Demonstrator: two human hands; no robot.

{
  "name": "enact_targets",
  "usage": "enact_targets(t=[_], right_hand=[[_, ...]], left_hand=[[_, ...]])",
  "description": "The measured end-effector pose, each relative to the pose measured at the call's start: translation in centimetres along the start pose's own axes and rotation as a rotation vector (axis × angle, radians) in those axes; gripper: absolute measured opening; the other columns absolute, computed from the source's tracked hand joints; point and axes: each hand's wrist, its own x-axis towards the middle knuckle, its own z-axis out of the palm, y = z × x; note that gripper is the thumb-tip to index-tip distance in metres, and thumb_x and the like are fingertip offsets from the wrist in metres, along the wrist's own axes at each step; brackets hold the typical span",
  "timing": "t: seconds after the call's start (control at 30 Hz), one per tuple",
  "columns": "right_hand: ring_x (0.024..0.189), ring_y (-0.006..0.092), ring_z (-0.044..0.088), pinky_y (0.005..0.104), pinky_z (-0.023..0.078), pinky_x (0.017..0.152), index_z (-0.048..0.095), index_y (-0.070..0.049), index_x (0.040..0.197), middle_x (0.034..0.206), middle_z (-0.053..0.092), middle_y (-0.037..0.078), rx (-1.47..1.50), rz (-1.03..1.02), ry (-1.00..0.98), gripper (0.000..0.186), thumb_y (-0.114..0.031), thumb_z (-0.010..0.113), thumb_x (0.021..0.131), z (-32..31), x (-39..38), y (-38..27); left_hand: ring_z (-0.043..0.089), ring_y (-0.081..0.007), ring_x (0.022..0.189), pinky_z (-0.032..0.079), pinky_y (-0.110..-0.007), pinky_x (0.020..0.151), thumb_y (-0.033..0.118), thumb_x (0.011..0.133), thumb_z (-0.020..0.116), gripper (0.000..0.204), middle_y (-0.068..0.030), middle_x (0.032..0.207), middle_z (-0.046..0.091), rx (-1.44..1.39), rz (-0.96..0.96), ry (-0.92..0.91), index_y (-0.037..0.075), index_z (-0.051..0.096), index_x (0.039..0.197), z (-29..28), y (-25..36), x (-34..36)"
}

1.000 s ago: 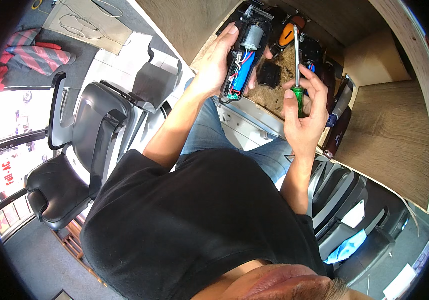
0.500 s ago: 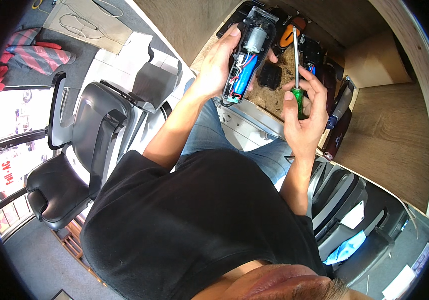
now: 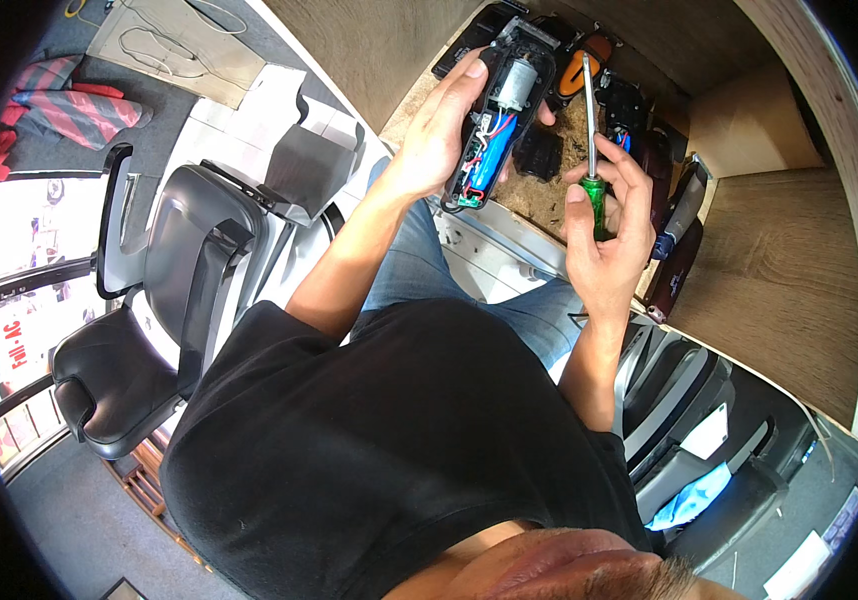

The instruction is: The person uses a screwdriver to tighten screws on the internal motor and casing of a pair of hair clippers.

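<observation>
An opened hair clipper lies in my left hand, fingers wrapped round its black housing. Its metal motor, a blue cylindrical battery and red, white and blue wires are exposed, with the toothed blade at the far end. My right hand grips a screwdriver by its green handle, the steel shaft pointing up and away. The screwdriver's tip stands apart from the clipper, to its right. Below and between the hands, a black plastic piece rests on the shelf.
The wooden cabinet shelf holds an orange and black clipper, another opened black device and several dark clippers along its right side. A wooden side panel bounds it. Black salon chairs stand at left and lower right.
The clipper in my left hand has tilted slightly and shifted a little to the right. My right hand and the screwdriver have barely moved.
</observation>
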Motion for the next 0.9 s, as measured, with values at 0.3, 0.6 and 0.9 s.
enact_targets(t=[0.3,0.6,0.9], right_hand=[[0.08,0.0102,0.068,0.025,0.054,0.074,0.058,0.001,0.142,0.104,0.074,0.011,-0.022,-0.013,0.002,0.046,-0.001,0.069,0.097,-0.04,0.02,0.06],[0.08,0.0108,0.068,0.0254,0.054,0.073,0.058,0.002,0.141,0.103,0.074,0.012,-0.016,-0.008,0.003,0.047,0.002,0.068,0.095,-0.02,0.0,0.07],[0.081,0.0101,0.067,0.0248,0.054,0.073,0.058,0.003,0.142,0.104,0.074,0.012,-0.005,0.011,0.0,0.046,0.0,0.069,0.097,-0.04,-0.07,-0.19]], left_hand=[[0.069,-0.0173,0.057,0.058,-0.026,0.05,0.043,0.116,0.032,0.049,-0.0183,0.109,0.076,0.031,-0.025,0.022,0.005,0.047,0.144,0.28,0.31,-0.12],[0.071,-0.0147,0.061,0.061,-0.024,0.05,0.044,0.116,0.035,0.055,-0.021,0.112,0.076,0.061,-0.018,0.067,0.003,0.048,0.15,0.42,0.26,-0.22],[0.069,-0.017,0.058,0.057,-0.026,0.051,0.041,0.117,0.033,0.049,-0.017,0.108,0.076,0.057,-0.019,0.04,0.005,0.044,0.15,0.51,0.59,-0.18]])
